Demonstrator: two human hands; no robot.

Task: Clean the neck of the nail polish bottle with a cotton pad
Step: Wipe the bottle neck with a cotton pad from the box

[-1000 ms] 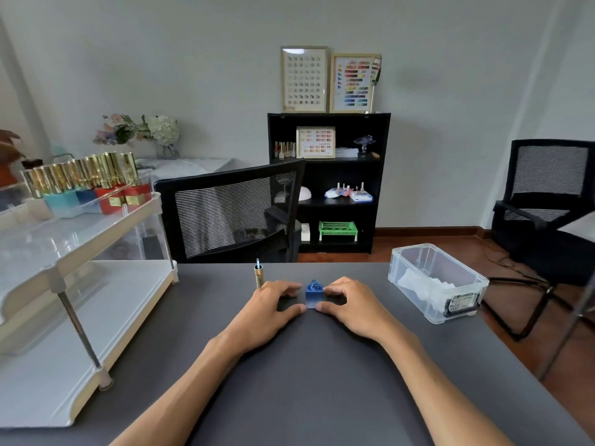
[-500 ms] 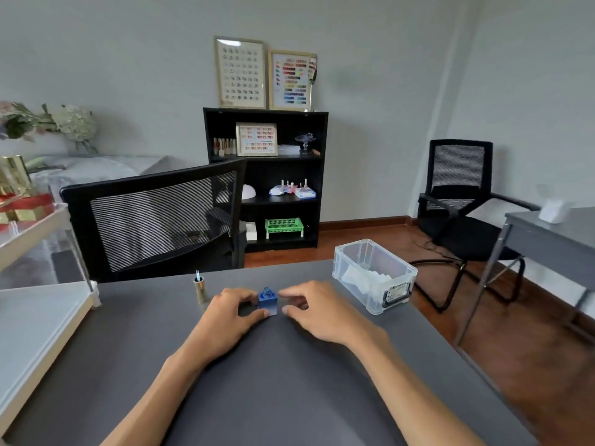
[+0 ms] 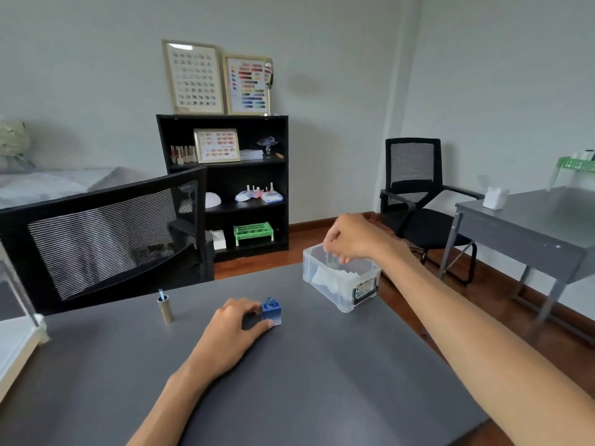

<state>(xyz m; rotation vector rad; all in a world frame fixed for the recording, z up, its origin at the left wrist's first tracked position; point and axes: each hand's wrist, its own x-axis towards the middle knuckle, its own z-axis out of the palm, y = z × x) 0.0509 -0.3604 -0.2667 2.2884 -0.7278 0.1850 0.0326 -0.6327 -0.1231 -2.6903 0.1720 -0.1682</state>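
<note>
A: Biggest first. What sits on the grey table (image 3: pixel 322 381)?

B: A clear plastic box (image 3: pixel 325 296) of white cotton pads (image 3: pixel 335 278) near its far right edge. Half a second ago the right hand (image 3: pixel 351 238) lay beside the bottle; now it has lifted away and reaches into that box.

A: Its fingers?

B: Curled downward among the pads; I cannot tell whether they hold one.

A: And the left hand (image 3: pixel 231 333)?

B: It stays on the table, thumb and fingers narrowly pinching the blue nail polish bottle (image 3: pixel 271 312), which stands open at mid-table.

A: Anything smaller?

B: The gold cap (image 3: pixel 165 309) stands upright to the left, brush pointing up, apart from the bottle.
</note>
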